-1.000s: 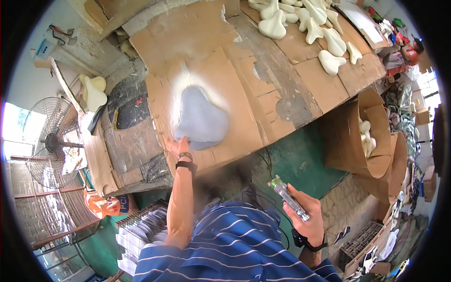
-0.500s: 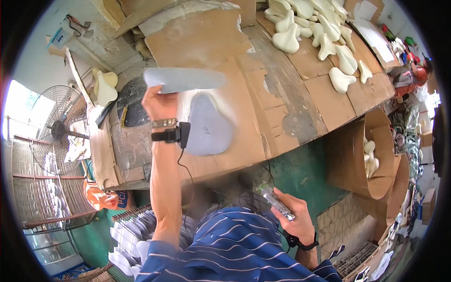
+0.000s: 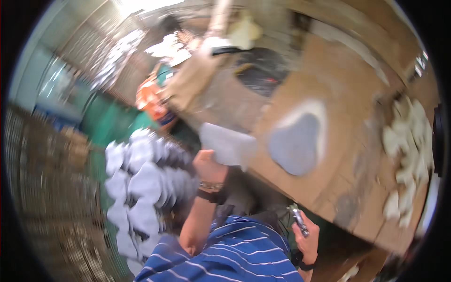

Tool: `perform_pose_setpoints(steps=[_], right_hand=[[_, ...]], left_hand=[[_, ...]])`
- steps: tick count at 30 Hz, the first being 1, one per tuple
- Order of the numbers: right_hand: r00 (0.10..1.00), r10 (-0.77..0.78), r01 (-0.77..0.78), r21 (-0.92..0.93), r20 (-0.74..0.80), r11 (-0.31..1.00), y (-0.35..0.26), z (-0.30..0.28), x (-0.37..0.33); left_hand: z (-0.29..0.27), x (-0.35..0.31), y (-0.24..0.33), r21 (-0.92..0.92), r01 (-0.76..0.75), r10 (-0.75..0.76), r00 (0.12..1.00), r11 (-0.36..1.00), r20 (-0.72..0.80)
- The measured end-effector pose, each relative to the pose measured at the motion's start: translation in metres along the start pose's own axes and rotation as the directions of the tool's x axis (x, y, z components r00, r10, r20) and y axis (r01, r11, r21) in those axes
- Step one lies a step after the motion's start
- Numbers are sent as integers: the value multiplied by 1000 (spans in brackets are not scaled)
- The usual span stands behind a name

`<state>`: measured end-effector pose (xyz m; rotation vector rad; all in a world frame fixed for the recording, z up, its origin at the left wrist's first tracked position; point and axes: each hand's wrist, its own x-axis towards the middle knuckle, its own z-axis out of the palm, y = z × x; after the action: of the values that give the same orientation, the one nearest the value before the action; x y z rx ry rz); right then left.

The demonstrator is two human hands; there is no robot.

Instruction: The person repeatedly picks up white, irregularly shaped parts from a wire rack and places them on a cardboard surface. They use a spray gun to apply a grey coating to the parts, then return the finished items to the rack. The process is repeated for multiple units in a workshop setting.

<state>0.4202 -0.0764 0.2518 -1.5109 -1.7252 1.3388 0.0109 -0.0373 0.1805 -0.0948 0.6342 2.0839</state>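
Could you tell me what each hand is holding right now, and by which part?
The left hand grips a grey flat piece by its lower left edge. The right hand holds a small spray tool around its body.

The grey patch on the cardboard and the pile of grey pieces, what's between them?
In the head view, the left hand holding a grey piece sits between them.
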Motion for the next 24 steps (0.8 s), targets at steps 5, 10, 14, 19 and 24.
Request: perform_pose_setpoints(steps=[5,10,14,19,24], right_hand=[[978,40,0,-192,202,981,-5,4,27],[964,-117,170,-218,237,961,-17,40,62],[955,-53,136,-271,293,953,-60,76,79],[935,-49,169,-322,350,931,-90,121,96],[925,-29,182,-372,380,910,-113,162,109]], left_hand=[[-23,-69,67,-163,-178,152,976,970,-157],[-74,-50,128,-123,-371,314,889,920,-334],[-84,12,202,-104,-468,415,850,878,-323],[-78,83,328,-166,-523,507,852,836,-129],[-112,98,406,-159,-549,548,835,821,-56]])
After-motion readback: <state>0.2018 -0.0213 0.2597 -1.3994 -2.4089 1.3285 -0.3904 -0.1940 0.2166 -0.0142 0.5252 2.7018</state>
